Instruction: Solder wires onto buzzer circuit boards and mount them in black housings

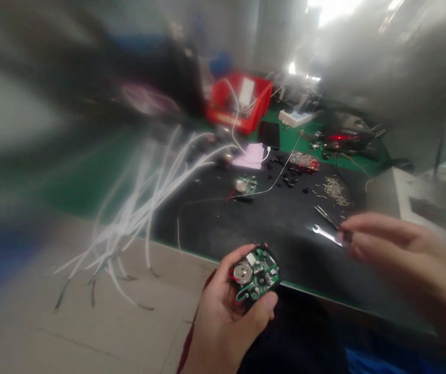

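Observation:
My left hand is wrapped round a green circuit board in a black housing, held above the front edge of the black mat. A round silver part and red and green wires sit on that board. My right hand is blurred, its thumb and fingers pinched on a small dark thing I cannot make out. Close beside those fingertips lies an open-end wrench on the mat. A thin metal tool like tweezers lies just behind it, partly hidden by the hand.
A second circuit board lies on the black mat. Several small black parts and a pile of screws lie farther right. White cables hang over the left edge. A red bin stands behind pink paper.

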The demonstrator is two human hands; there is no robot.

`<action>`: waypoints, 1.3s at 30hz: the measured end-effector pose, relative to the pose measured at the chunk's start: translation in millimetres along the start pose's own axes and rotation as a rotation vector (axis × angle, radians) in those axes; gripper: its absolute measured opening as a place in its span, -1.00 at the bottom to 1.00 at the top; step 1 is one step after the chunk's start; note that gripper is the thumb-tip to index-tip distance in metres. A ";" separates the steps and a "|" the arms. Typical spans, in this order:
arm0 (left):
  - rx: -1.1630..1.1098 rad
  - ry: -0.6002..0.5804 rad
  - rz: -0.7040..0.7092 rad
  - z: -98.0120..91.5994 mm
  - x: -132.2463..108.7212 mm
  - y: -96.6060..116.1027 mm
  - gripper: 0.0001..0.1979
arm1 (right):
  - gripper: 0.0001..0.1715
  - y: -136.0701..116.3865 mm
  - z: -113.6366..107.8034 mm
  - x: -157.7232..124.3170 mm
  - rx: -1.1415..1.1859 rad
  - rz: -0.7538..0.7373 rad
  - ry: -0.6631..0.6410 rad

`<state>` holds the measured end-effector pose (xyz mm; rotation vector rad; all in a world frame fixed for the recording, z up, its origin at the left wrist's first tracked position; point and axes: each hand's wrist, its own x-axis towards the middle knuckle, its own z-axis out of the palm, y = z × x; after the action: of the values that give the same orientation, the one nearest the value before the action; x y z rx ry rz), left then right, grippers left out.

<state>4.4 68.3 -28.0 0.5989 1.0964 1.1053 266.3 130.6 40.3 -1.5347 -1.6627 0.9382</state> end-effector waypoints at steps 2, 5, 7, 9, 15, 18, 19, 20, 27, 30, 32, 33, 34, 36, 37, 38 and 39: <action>0.090 0.010 0.055 3.1 -2.6 0.2 -0.40 | -0.76 5.9 7.8 -19.9 0.133 0.091 -0.106; 0.160 0.011 0.135 6.0 -5.8 -4.5 -0.41 | -0.84 3.6 15.7 -36.9 0.132 0.037 -0.167; 0.202 -0.017 0.159 8.3 -7.3 -8.7 -0.41 | -0.86 -6.1 20.2 -42.5 0.014 -0.138 -0.120; 0.239 -0.025 0.174 11.4 -8.8 -11.9 -0.40 | -0.89 -17.9 26.2 -45.3 -0.091 -0.323 -0.066; 0.249 -0.057 0.188 18.0 -17.1 -12.8 -0.41 | -0.70 -29.3 44.8 -46.0 -0.261 -0.658 -0.121; 0.282 -0.079 0.190 16.6 -20.8 -11.1 -0.39 | -0.68 -20.0 45.8 -46.5 -0.273 -0.697 -0.207; 0.307 -0.083 0.193 15.8 -21.5 -10.8 -0.39 | -0.67 -16.5 45.2 -46.9 -0.281 -0.705 -0.244; 0.339 -0.087 0.198 15.1 -22.0 -10.6 -0.39 | -0.67 -13.3 44.5 -47.1 -0.293 -0.711 -0.277; 0.386 -0.077 0.198 14.0 -20.5 -15.0 -0.34 | -0.81 -18.8 51.0 -39.3 -0.397 -0.706 -0.266; 0.372 -0.094 0.183 13.9 -20.2 -16.1 -0.37 | -0.77 -25.9 52.5 -34.7 -0.418 -0.716 -0.255; 0.394 -0.089 0.185 12.7 -19.3 -15.7 -0.38 | -0.77 -26.7 49.4 -34.9 -0.432 -0.722 -0.252; 0.411 -0.083 0.189 11.8 -18.6 -15.4 -0.39 | -0.77 -25.9 47.0 -36.2 -0.441 -0.725 -0.253; 0.431 -0.080 0.195 10.9 -17.9 -15.0 -0.39 | -0.77 -24.5 44.4 -38.2 -0.451 -0.728 -0.256; 0.456 -0.080 0.201 9.2 -17.1 -14.2 -0.39 | -0.75 -20.8 40.1 -43.3 -0.480 -0.737 -0.279; 0.453 -0.083 0.201 8.7 -17.3 -13.8 -0.39 | -0.71 -19.1 39.0 -45.9 -0.492 -0.740 -0.293; 0.435 -0.085 0.197 8.5 -17.9 -13.4 -0.39 | -0.68 -17.6 38.8 -48.2 -0.497 -0.736 -0.303; 0.402 -0.084 0.183 8.6 -19.0 -13.0 -0.38 | -0.66 -16.5 39.6 -50.1 -0.488 -0.726 -0.304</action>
<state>16.7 47.1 -28.1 1.0707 1.2175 1.0088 227.7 77.6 33.8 -0.9257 -2.5535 0.3913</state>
